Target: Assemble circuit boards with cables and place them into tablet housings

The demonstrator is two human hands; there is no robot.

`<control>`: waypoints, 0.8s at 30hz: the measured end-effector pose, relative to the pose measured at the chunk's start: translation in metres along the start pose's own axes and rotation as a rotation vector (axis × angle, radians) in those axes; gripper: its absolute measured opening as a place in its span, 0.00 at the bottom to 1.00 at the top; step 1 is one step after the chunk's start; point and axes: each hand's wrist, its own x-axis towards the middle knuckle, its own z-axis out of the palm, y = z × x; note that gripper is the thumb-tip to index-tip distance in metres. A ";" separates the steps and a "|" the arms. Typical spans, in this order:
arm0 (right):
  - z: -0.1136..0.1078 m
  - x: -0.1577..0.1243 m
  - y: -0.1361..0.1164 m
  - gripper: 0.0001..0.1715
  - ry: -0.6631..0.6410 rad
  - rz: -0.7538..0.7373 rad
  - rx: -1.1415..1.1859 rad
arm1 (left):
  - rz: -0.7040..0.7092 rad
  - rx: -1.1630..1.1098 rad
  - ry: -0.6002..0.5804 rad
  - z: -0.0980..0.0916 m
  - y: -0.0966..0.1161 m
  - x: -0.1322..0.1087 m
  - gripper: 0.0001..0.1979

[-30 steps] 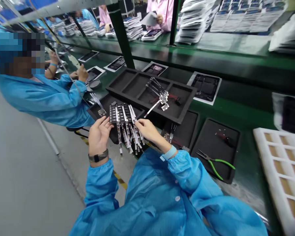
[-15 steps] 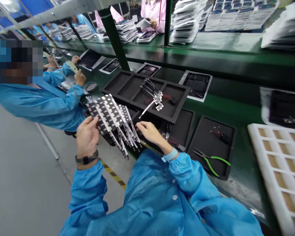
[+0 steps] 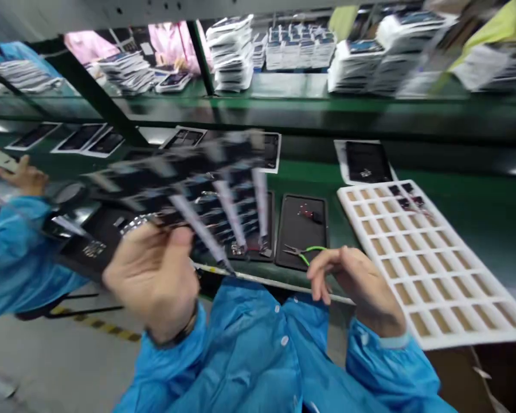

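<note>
My left hand [image 3: 157,272] is closed on one edge of a fanned bundle of flex cable strips [image 3: 223,201], black with white bands and small metallic parts, blurred by motion. The bundle is raised over the bench and hides part of the trays behind it. Away to the right, my right hand [image 3: 348,269] is held with loosely bent fingers apart and nothing visible in them. Just beyond its fingertips lies a pair of green-handled pliers [image 3: 303,252] on a black tray [image 3: 284,223]. A small black part with red wires [image 3: 312,215] rests on that tray too.
A white foam tray with many slots [image 3: 413,269] covers the bench's right side, a few dark parts at its far end. Black panels on white sheets [image 3: 365,163] line the back. A co-worker's arm [image 3: 21,241] is at left. Stacks of panels [image 3: 230,54] fill the shelf.
The view has swung to the right. My left hand has lifted the flex cable strips nearer the camera. My right hand has left the strips and moved right, towards the foam tray.
</note>
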 end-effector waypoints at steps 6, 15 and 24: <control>-0.038 -0.024 0.005 0.57 0.368 0.058 0.070 | 0.419 -0.221 -0.915 0.088 -0.011 -0.047 0.11; -0.079 -0.004 0.051 0.20 0.690 0.047 0.189 | 0.331 0.209 -1.009 0.026 -0.100 -0.099 0.19; -0.065 0.045 0.096 0.25 0.621 0.074 0.242 | 0.032 0.787 -0.776 -0.083 -0.176 -0.131 0.27</control>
